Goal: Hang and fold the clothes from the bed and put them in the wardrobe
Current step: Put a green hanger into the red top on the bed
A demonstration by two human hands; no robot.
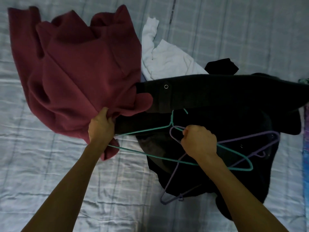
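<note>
Fingers [109,122] of the left hand [101,127] are curling tightly into the lower edge of a maroon fleece garment [80,69], bunching the cloth and holding it up so that it is hanging crumpled over the left half of the bed [50,173]. The right hand [199,141] is closing into a fist around the shoulder wire of a green wire hanger [142,130]. It is probably also gripping the hook of a purple wire hanger [170,133], though the dim light is making that hard to tell. Both hangers are crossing each other above a black garment [217,94], which is lying spread on the bed to the right. A white garment [167,59] is lying crumpled beyond it, between the maroon and the black.
</note>
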